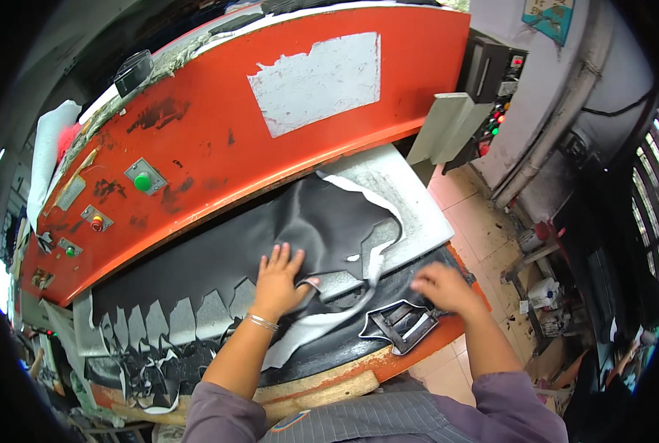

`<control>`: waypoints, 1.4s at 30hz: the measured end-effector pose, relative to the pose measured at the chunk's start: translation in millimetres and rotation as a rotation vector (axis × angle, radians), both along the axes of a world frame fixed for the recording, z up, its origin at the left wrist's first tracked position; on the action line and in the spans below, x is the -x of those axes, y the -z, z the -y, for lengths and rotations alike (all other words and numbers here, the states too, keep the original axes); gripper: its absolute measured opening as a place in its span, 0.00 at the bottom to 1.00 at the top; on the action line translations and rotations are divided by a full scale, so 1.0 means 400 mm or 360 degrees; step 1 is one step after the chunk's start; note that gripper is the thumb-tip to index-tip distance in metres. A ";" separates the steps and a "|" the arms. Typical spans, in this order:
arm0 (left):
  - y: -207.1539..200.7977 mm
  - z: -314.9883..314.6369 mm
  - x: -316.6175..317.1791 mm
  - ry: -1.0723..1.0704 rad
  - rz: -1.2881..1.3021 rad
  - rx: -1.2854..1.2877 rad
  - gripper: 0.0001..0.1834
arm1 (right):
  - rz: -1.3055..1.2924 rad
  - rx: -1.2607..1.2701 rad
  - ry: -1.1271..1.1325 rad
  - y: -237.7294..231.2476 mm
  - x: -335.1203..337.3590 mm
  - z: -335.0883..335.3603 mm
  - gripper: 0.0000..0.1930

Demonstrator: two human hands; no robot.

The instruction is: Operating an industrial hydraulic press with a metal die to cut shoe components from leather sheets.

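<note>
A black sheet of leather [219, 244] with a pale underside lies over a white cutting board [418, 214]. Its near edge is ragged, with strips and cut-out gaps. My left hand [276, 282] presses flat on it, fingers spread, near a turned-up pale edge. A metal cutting die [400, 326] with a dark, angular frame rests on the dark near ledge, at the right. Above and slightly right of that die is my right hand [448, 288], apart from the leather, its fingers loosely curled and slightly blurred. Nothing shows in that hand.
An orange machine beam [211, 133] spans the board's far side, carrying green buttons [143, 181] and a red button [97, 223]. Tangled leather scraps [152, 362] hang at the near left. A control box [492, 88] with lights stands at the far right, beside a tiled floor [466, 214].
</note>
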State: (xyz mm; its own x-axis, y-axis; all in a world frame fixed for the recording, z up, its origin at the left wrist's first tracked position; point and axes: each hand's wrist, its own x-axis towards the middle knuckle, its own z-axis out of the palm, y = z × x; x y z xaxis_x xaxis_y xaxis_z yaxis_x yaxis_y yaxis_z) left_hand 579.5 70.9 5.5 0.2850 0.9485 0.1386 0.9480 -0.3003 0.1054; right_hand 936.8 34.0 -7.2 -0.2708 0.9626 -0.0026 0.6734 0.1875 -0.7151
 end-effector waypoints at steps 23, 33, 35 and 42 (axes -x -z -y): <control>-0.051 0.233 0.057 0.0082 0.0840 0.0133 0.25 | 0.0305 0.0168 -0.0297 -0.029 0.043 0.071 0.13; 0.061 0.336 -0.014 -0.0173 0.0073 0.0123 0.33 | 0.0521 -0.0042 0.0014 -0.092 -0.116 0.108 0.09; 0.092 0.406 -0.015 -0.0135 0.0190 0.0255 0.28 | 0.0582 -0.0146 0.0098 -0.145 -0.146 0.095 0.08; 0.024 0.519 0.020 0.0215 0.1842 0.1786 0.32 | 0.0185 -0.0522 -0.0280 -0.192 0.123 -0.135 0.09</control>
State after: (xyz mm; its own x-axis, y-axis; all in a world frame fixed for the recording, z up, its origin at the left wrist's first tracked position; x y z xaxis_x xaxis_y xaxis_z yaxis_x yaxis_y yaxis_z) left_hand 571.5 -136.5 -3.9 0.6116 0.6927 -0.3823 0.1829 0.3464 0.9201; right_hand 887.8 88.1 69.4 -0.4477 0.8564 0.2571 0.6836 0.5131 -0.5190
